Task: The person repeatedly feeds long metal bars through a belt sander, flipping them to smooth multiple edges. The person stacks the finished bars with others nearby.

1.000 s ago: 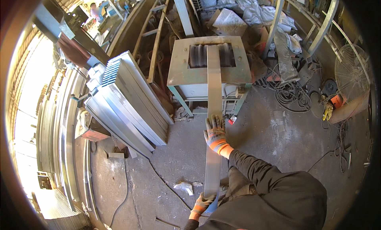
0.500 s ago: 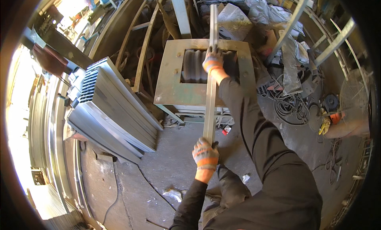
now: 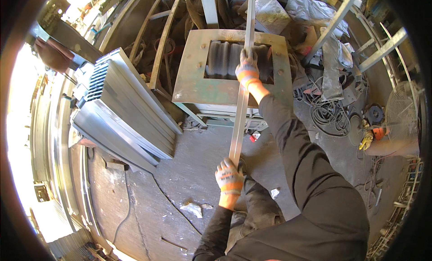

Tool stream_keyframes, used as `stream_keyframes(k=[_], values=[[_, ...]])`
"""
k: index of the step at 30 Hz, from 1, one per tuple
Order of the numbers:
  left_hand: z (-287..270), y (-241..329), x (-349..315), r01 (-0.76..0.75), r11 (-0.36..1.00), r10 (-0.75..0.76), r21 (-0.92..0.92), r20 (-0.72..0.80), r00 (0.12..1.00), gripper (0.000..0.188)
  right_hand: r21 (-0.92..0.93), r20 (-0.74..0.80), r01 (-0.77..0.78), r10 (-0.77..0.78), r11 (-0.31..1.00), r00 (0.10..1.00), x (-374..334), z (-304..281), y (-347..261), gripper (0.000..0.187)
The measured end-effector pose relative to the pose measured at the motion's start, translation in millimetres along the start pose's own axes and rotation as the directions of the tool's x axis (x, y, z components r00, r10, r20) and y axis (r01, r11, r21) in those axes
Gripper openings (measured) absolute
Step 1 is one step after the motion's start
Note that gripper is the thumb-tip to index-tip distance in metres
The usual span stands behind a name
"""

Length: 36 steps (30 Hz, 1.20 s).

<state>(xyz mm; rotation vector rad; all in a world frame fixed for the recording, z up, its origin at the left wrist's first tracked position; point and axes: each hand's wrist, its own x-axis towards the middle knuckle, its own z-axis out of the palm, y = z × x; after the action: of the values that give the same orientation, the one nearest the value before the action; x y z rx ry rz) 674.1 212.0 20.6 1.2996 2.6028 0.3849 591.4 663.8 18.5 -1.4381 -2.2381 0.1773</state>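
A long, straight metal bar (image 3: 239,121) runs from close to my body out across a metal machine (image 3: 191,90). My left hand (image 3: 229,177), in a grey and orange work glove, is closed round the bar's near end. Farther along, my right hand (image 3: 247,71), gloved alike, grips the bar above the machine's rectangular opening. Inside that opening sits a dark, ridged roller (image 3: 219,58); whether the bar touches it I cannot tell. The far end of the bar reaches past the machine's back edge.
At left leans a stack of metal profiles (image 3: 130,105). Coiled cables (image 3: 330,114), a yellow glove (image 3: 365,140) and a fan (image 3: 402,110) are at right. A thin cable (image 3: 173,201) and white scraps (image 3: 192,209) lie on the floor. Metal posts (image 3: 209,9) rise behind.
Both hands and the bar have come nearer to me relative to the machine, and the bar's far end has swung slightly right. The whole view has shifted, so the machine appears higher.
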Motion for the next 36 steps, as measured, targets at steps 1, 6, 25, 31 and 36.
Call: stream_keyframes(k=[1,6,25,31,36], values=[[1,-12,-28,0.008,1.0,-0.008,0.015,0.008,1.0,0.06,0.0,-0.049,0.049,-0.048,0.999,0.998,-28,-8,-5,0.08],[-3,-76,-206,0.039,0.999,-0.042,0.028,0.082,0.996,0.055,0.164,0.131,-0.017,-0.005,0.986,0.991,-219,-47,-45,0.08],[-63,-261,-451,0.152,0.926,0.004,-0.345,0.412,0.911,0.063,0.555,0.026,-0.012,-0.002,0.832,1.0,-485,-129,-94,0.09],[-11,-217,-242,0.759,0.441,-0.155,-0.479,0.793,0.59,0.051,0.775,-0.054,0.001,0.065,0.631,0.996,-306,-66,-22,0.089],[23,-107,-55,-0.258,0.944,0.3,-0.206,0.212,0.93,0.037,0.044,-0.191,0.28,-0.268,0.959,0.944,-95,-11,17,0.062]])
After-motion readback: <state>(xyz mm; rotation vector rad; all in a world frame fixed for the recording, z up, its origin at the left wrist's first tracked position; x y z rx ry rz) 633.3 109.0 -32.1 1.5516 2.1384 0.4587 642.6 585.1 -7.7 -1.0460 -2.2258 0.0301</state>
